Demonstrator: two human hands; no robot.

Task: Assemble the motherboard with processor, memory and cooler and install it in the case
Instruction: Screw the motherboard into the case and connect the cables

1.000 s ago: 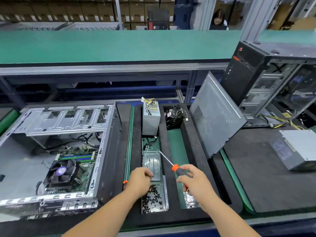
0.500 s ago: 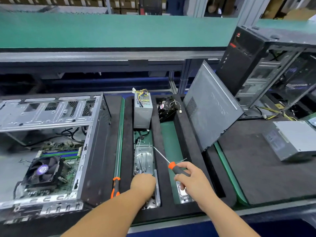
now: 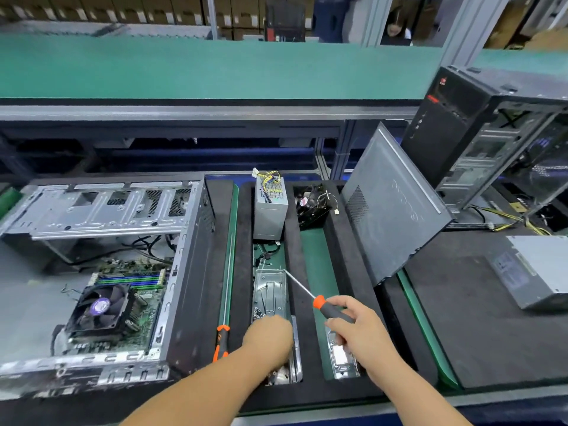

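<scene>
Left grip (image 3: pixel 268 336) has sunk, curled, into the screw tray (image 3: pixel 270 290); right grip (image 3: pixel 361 330) clasps screwdriver (image 3: pixel 319 302).

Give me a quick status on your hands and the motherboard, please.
Right hand grips screwdriver. Left hand down in screw tray, grasp hidden. Motherboard sits in open case, cooler on. Nothing blocking.

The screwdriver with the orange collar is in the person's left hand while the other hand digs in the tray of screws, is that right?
Not quite. The head view shows the screwdriver gripped in the right hand, not the left. The left hand is the one reaching down into the tray of screws. The rest stands.
</scene>
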